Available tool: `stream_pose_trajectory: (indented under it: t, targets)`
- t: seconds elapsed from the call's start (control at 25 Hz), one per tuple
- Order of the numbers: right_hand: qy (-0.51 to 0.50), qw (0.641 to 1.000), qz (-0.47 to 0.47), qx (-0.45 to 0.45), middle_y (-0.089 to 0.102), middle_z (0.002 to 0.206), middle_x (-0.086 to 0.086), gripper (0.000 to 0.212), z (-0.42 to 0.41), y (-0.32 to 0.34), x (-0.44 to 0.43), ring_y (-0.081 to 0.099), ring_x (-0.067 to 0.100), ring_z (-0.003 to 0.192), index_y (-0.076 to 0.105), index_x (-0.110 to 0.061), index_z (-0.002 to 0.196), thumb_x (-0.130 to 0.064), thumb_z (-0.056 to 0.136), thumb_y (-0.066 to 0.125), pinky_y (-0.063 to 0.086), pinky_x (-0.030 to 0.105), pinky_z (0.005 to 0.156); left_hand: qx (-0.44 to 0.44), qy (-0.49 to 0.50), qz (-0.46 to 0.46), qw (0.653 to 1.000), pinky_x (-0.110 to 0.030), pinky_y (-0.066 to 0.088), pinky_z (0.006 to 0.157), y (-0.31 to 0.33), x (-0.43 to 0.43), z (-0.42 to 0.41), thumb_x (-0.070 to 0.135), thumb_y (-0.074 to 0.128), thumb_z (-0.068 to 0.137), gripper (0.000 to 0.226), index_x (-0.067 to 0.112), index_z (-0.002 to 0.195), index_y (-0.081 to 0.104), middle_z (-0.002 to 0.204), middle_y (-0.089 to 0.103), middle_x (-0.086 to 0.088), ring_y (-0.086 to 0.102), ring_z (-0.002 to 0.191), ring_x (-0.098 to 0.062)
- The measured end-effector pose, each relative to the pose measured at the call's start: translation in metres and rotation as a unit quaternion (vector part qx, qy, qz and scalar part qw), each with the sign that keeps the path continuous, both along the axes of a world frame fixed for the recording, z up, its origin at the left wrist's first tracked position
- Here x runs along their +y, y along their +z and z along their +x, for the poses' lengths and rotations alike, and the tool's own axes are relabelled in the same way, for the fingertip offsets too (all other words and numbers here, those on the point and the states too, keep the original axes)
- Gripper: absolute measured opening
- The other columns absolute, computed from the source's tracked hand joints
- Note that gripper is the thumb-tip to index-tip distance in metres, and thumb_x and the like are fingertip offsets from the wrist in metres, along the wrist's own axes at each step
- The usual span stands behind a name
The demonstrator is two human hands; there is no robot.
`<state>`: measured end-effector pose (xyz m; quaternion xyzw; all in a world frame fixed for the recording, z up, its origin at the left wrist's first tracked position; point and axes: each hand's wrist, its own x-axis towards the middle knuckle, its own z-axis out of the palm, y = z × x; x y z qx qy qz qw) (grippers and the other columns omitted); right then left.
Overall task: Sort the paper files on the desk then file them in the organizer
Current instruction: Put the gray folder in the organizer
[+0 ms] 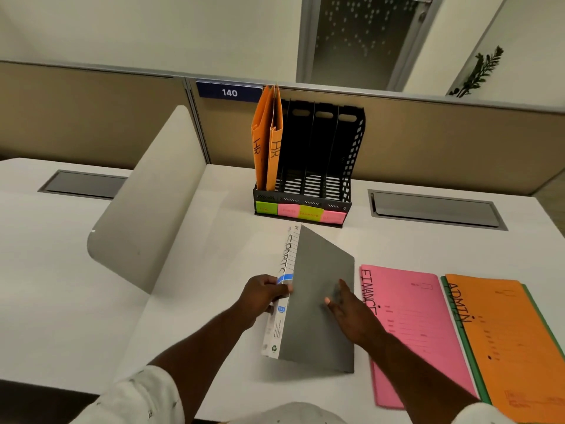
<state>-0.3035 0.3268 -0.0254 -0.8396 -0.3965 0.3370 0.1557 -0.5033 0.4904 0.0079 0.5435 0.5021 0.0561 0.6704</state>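
A grey box file [318,301] with a white spine marked "SPORTS" stands tilted on the desk's middle. My left hand [263,296] grips its spine. My right hand [348,310] lies flat against its grey side. A black organizer [345,166] stands at the back, with coloured labels along its front. Two orange "HR" folders [269,139] stand in its leftmost slot; the other slots hold nothing. A pink "FINANCE" folder [412,316] lies flat to the right. Beside it lies an orange "ADMIN" folder [507,338] on top of a green folder [470,362].
A curved white divider panel [146,203] rises on the left. Two grey cable hatches [434,209] [85,183] are set into the desk. A beige partition [443,142] backs the desk, carrying a blue "140" sign [229,92].
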Motion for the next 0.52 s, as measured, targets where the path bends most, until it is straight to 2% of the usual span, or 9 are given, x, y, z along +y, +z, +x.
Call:
stream_pose_trajectory:
  t: [0.16,0.32,0.44,0.52]
  targets:
    - [0.009,0.997,0.056,-0.044,0.037,0.159,0.005,0.08,0.014,0.057,0.057,0.045,0.028,0.14,0.012,-0.028,0.16,-0.068,0.096,0.039,0.039,0.042,0.113,0.003,0.005,0.057,0.998,-0.047,0.063,0.077,0.03,0.012,0.015,0.028,0.084,0.079,0.038,0.003,0.1,0.065,0.096,0.079,-0.002,0.077,0.074,-0.025]
    - [0.001,0.988,0.134,-0.08,0.047,0.153,0.01,0.074,0.025,0.131,0.112,0.05,0.032,0.135,0.018,-0.026,0.158,-0.066,0.098,0.033,0.044,0.046,0.107,0.007,0.003,0.143,0.99,-0.03,0.062,0.065,0.06,0.015,0.03,0.034,0.083,0.079,0.036,0.016,0.092,0.055,0.1,0.074,0.001,0.076,0.072,-0.021]
    - [-0.04,0.975,0.204,-0.084,0.059,0.14,0.014,0.07,0.028,0.185,0.148,0.055,0.033,0.129,0.029,-0.022,0.156,-0.064,0.1,0.033,0.045,0.039,0.097,0.013,0.002,0.214,0.977,-0.029,0.06,0.068,0.078,0.016,0.043,0.041,0.08,0.081,0.039,0.019,0.095,0.052,0.103,0.071,0.002,0.073,0.076,-0.017]
    - [-0.062,0.964,0.246,-0.084,0.062,0.136,0.012,0.075,0.03,0.219,0.166,0.057,0.03,0.125,0.036,-0.022,0.152,-0.071,0.096,0.034,0.046,0.038,0.094,0.013,0.016,0.269,0.963,-0.028,0.058,0.071,0.09,0.017,0.05,0.044,0.079,0.081,0.041,0.019,0.099,0.051,0.11,0.071,0.002,0.071,0.084,-0.015]
